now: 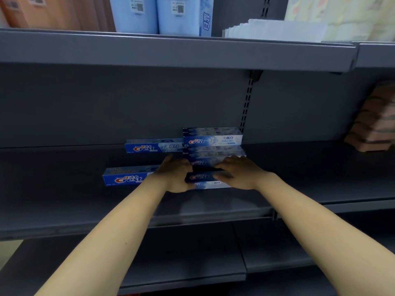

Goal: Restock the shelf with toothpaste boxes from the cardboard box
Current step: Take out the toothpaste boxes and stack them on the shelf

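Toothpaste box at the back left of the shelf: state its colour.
Blue and white carton with a red-and-white logo, head view.

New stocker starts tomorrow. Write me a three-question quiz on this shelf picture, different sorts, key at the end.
1. True or false: the left hand and right hand are both on the same toothpaste box.
2. Multiple choice: where does the held box sit relative to the stack of boxes at the back of the grey shelf?
A. behind it
B. in front of it
C. on the shelf above
3. Fill in: to the left of the hands, ___ blue Crest boxes lie singly, one at the back and one nearer the front.

Key: 1 true; 2 B; 3 two
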Demonstrator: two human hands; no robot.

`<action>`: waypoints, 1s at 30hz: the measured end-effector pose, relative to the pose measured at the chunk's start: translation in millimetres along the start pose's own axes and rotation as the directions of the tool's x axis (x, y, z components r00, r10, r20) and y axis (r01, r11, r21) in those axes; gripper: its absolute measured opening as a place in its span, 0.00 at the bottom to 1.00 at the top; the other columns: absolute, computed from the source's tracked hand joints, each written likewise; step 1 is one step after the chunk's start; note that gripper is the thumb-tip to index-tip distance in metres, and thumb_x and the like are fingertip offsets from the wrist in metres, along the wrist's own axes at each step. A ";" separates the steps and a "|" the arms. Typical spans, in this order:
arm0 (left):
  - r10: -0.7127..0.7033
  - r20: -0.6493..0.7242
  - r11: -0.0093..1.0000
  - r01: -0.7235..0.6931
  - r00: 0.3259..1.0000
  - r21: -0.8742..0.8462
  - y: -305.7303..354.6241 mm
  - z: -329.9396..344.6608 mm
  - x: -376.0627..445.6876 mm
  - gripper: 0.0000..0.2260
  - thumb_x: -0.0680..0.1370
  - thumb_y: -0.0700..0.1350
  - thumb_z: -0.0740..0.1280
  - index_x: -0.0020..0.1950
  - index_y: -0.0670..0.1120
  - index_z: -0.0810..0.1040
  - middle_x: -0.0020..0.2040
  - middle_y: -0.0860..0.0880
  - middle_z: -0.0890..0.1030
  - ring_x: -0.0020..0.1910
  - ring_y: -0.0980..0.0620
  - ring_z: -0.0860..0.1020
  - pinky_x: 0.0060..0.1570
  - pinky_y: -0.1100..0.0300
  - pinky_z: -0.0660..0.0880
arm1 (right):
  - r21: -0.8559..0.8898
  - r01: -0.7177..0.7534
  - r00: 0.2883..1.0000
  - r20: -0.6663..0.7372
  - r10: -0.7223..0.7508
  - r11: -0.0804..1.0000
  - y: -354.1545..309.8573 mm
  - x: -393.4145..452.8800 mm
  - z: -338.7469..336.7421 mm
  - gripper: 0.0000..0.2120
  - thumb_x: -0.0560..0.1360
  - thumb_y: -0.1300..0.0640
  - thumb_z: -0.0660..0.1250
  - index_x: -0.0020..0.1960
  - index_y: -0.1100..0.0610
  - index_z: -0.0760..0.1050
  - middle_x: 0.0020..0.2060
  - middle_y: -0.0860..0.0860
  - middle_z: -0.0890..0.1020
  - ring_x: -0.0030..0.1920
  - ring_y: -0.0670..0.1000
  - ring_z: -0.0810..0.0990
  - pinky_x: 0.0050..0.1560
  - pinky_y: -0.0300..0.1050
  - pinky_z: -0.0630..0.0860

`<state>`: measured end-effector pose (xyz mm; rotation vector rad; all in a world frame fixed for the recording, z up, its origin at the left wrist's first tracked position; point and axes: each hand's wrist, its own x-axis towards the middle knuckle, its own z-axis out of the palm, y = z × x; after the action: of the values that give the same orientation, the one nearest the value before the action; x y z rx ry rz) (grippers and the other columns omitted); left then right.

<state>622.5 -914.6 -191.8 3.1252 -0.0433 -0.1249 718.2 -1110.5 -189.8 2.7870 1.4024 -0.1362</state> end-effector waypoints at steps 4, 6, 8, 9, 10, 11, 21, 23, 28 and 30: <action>-0.051 -0.048 0.998 0.052 0.998 0.025 6.6 2.0 -2.3 0.21 0.76 0.55 0.65 0.64 0.47 0.68 0.63 0.49 0.74 0.65 0.48 0.70 0.73 0.52 0.50 | -0.069 -0.062 0.994 0.088 0.068 0.996 16.5 -13.2 -12.9 0.22 0.81 0.42 0.49 0.69 0.51 0.67 0.67 0.50 0.72 0.68 0.53 0.69 0.66 0.49 0.63; -0.066 -0.089 0.995 0.072 0.994 0.066 9.8 3.9 -3.9 0.20 0.75 0.53 0.67 0.63 0.46 0.66 0.61 0.48 0.76 0.64 0.47 0.71 0.73 0.53 0.50 | -0.057 -0.102 0.991 0.079 0.106 0.993 25.0 -16.4 -16.5 0.17 0.83 0.49 0.46 0.56 0.55 0.71 0.58 0.53 0.76 0.61 0.55 0.73 0.63 0.50 0.67; -0.082 -0.112 0.994 0.090 0.990 0.065 11.2 4.6 -5.4 0.21 0.75 0.53 0.68 0.62 0.46 0.66 0.60 0.48 0.77 0.63 0.47 0.72 0.73 0.53 0.50 | -0.050 -0.138 0.987 0.070 0.142 0.989 31.3 -18.0 -17.4 0.17 0.83 0.51 0.46 0.52 0.58 0.71 0.53 0.54 0.77 0.57 0.56 0.75 0.60 0.51 0.70; -0.092 -0.117 0.994 0.098 0.989 0.047 11.2 4.4 -5.9 0.21 0.74 0.53 0.68 0.61 0.46 0.66 0.60 0.48 0.77 0.62 0.48 0.73 0.73 0.52 0.50 | -0.039 -0.157 0.984 0.077 0.159 0.987 33.6 -18.5 -17.4 0.18 0.83 0.51 0.46 0.54 0.58 0.72 0.53 0.54 0.78 0.56 0.56 0.75 0.60 0.51 0.70; -0.101 -0.116 0.994 0.105 0.988 0.029 11.0 4.3 -6.2 0.21 0.74 0.53 0.69 0.61 0.47 0.67 0.59 0.49 0.77 0.62 0.48 0.73 0.73 0.52 0.50 | -0.032 -0.165 0.982 0.084 0.167 0.986 35.3 -18.8 -17.3 0.19 0.83 0.50 0.46 0.55 0.58 0.72 0.54 0.54 0.78 0.56 0.56 0.75 0.60 0.52 0.71; -0.105 -0.114 0.994 0.108 0.988 0.017 11.0 3.7 -6.6 0.21 0.74 0.54 0.69 0.61 0.47 0.67 0.60 0.49 0.77 0.62 0.48 0.73 0.73 0.52 0.49 | -0.028 -0.161 0.982 0.091 0.163 0.986 35.8 -18.9 -17.0 0.19 0.83 0.48 0.47 0.56 0.57 0.73 0.54 0.54 0.78 0.56 0.55 0.75 0.60 0.51 0.71; -0.119 -0.121 0.990 0.108 0.986 -0.088 8.3 5.8 -2.7 0.27 0.73 0.53 0.70 0.68 0.48 0.66 0.67 0.50 0.69 0.66 0.49 0.68 0.71 0.55 0.54 | -0.012 -0.027 0.992 0.121 0.028 1.000 21.7 -3.7 -4.9 0.23 0.78 0.41 0.60 0.66 0.55 0.68 0.57 0.51 0.76 0.50 0.51 0.73 0.45 0.41 0.65; -0.114 -0.125 0.989 0.100 0.986 -0.111 8.4 3.7 0.1 0.25 0.75 0.51 0.69 0.69 0.48 0.68 0.66 0.50 0.69 0.65 0.50 0.69 0.70 0.56 0.55 | 0.028 -0.038 0.993 0.110 0.035 0.999 23.5 -2.3 -7.2 0.21 0.78 0.43 0.62 0.64 0.56 0.68 0.54 0.51 0.75 0.49 0.50 0.72 0.46 0.42 0.67; -0.113 -0.206 0.992 0.098 0.972 -0.078 10.0 -6.5 9.2 0.22 0.78 0.51 0.65 0.70 0.47 0.68 0.67 0.50 0.69 0.66 0.49 0.68 0.71 0.56 0.56 | 0.032 -0.052 0.999 -0.011 0.052 0.998 33.8 -2.2 -11.6 0.23 0.79 0.45 0.60 0.69 0.55 0.65 0.64 0.53 0.72 0.62 0.54 0.73 0.57 0.46 0.72; -0.115 -0.245 0.993 0.106 0.963 -0.052 10.8 -9.1 14.6 0.21 0.78 0.50 0.65 0.70 0.46 0.68 0.67 0.49 0.68 0.66 0.48 0.68 0.71 0.55 0.57 | 0.042 -0.062 0.996 -0.064 0.065 0.997 36.1 -0.3 -13.7 0.25 0.79 0.47 0.60 0.72 0.56 0.63 0.67 0.53 0.70 0.65 0.54 0.71 0.60 0.47 0.72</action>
<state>637.5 -925.7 -183.8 3.0770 0.1352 0.2612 747.9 -1131.5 -176.9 2.8902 1.3365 -0.0734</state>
